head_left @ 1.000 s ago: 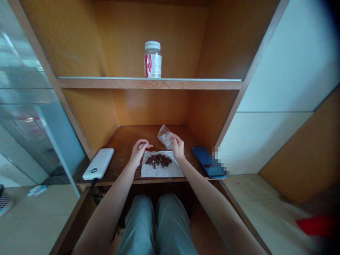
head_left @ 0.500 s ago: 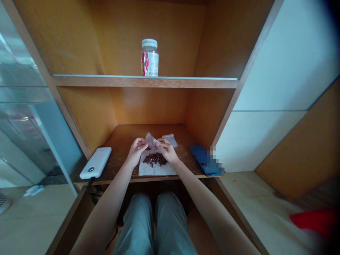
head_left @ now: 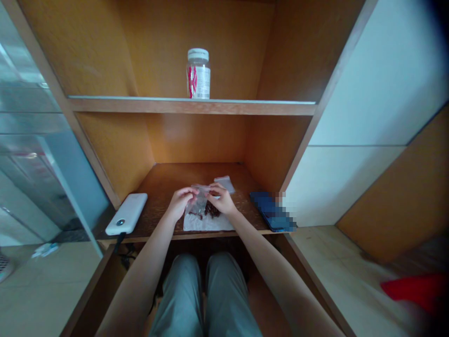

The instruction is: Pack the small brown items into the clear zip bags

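The left hand [head_left: 180,202] and the right hand [head_left: 221,200] sit close together over the middle of the lower shelf [head_left: 164,180]; neither is spread, the fingers of each are curled into a pinch, and they appear clamped on opposite ends of the top edge of a clear plastic bag [head_left: 199,200]; the bag hangs between them over a white paper tissue [head_left: 198,223], though whether its lower end touches the tissue I cannot tell. It looks thin, very light and limp, likely to crumple and slip, so the top edge is the place to hold it, not the soft body. Dark red capsules [head_left: 213,210] lie heaped on the tissue, partly behind the bag; they look small, light and smooth, apt to roll if the tissue is nudged. A small clear packet [head_left: 224,184] lies just beyond the right hand; a white power bank [head_left: 126,214] lies to the left, a phone [head_left: 271,210] to the right; a labelled jar [head_left: 198,74] stands on the shelf above.
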`<state>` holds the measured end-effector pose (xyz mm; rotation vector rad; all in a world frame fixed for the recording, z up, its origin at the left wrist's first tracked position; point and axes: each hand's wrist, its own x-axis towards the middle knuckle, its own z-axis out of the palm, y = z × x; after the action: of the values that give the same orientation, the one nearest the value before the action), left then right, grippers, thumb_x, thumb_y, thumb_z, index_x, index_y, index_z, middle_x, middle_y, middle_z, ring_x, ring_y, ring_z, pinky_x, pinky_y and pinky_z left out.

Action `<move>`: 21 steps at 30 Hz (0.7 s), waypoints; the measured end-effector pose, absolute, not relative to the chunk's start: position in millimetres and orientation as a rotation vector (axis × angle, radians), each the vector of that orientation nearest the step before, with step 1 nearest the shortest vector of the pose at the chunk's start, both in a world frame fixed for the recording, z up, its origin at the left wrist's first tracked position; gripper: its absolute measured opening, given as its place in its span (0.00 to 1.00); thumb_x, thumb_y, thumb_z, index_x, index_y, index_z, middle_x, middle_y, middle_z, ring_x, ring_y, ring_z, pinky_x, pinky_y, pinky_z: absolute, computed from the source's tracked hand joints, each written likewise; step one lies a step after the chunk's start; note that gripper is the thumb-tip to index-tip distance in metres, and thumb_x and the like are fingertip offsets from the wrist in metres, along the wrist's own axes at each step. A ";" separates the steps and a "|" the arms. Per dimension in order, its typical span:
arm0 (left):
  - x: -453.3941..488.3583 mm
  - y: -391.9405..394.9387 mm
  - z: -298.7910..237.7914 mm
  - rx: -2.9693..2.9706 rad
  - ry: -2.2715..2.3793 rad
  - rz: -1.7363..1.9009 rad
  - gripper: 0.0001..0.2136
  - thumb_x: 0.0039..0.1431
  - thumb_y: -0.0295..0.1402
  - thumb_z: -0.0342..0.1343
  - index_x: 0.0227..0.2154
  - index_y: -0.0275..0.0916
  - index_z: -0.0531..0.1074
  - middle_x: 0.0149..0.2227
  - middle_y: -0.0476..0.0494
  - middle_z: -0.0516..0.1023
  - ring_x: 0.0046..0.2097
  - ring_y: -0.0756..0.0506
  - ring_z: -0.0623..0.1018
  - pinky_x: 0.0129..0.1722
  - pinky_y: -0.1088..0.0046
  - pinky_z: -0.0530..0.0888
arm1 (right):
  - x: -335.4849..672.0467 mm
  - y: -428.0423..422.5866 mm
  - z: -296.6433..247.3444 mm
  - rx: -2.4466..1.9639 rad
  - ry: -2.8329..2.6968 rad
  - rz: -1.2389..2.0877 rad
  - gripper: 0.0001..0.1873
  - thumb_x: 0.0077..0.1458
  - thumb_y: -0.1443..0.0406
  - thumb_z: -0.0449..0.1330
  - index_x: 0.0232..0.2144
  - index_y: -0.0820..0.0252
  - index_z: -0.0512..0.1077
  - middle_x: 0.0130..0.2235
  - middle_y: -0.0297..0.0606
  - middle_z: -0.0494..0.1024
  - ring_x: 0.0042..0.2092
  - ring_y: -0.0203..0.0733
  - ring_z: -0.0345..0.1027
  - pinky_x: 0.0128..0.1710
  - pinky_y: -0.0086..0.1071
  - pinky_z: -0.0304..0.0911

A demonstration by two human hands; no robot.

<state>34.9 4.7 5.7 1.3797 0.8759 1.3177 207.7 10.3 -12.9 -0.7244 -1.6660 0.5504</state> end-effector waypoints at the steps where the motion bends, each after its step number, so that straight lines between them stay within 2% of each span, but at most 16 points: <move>1: 34.1 4.8 5.0 1.399 0.897 1.306 0.05 0.42 0.28 0.53 0.25 0.35 0.72 0.28 0.47 0.72 0.26 0.53 0.69 0.25 0.78 0.64 | 207.4 9.9 -12.7 -0.720 -1.674 0.548 0.11 0.48 0.62 0.58 0.36 0.57 0.73 0.39 0.41 0.69 0.36 0.37 0.66 0.35 0.32 0.67; 10: 32.5 2.1 5.6 1.553 1.028 1.185 0.07 0.44 0.29 0.49 0.24 0.35 0.72 0.18 0.51 0.67 0.18 0.56 0.61 0.18 0.80 0.55 | 205.8 4.9 -10.0 -0.772 -1.750 0.566 0.12 0.48 0.63 0.58 0.37 0.59 0.71 0.34 0.38 0.75 0.34 0.36 0.68 0.36 0.31 0.64; 12: 33.6 -0.2 8.3 1.544 1.026 1.167 0.07 0.43 0.29 0.50 0.23 0.35 0.72 0.19 0.51 0.68 0.19 0.56 0.62 0.18 0.80 0.56 | 205.6 3.3 -9.2 -0.805 -1.733 0.605 0.12 0.48 0.63 0.57 0.38 0.60 0.71 0.35 0.39 0.75 0.35 0.37 0.68 0.37 0.31 0.64; 16: 35.5 -3.0 11.8 1.518 1.025 1.172 0.05 0.43 0.29 0.52 0.22 0.35 0.72 0.24 0.48 0.72 0.24 0.53 0.68 0.23 0.79 0.63 | 205.6 1.4 -6.2 -0.816 -1.776 0.607 0.08 0.49 0.64 0.56 0.31 0.61 0.72 0.32 0.38 0.76 0.33 0.36 0.68 0.34 0.30 0.63; 21: 35.2 0.5 8.4 1.588 1.039 1.195 0.07 0.43 0.30 0.55 0.27 0.36 0.74 0.29 0.45 0.76 0.30 0.49 0.73 0.30 0.76 0.67 | 204.5 6.5 -4.1 -0.807 -1.766 0.609 0.06 0.49 0.64 0.56 0.28 0.61 0.72 0.30 0.37 0.75 0.31 0.35 0.68 0.33 0.29 0.62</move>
<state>35.2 0.5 8.4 1.5883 1.0386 1.1948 204.5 6.5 -4.1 -0.8068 -1.7655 0.6085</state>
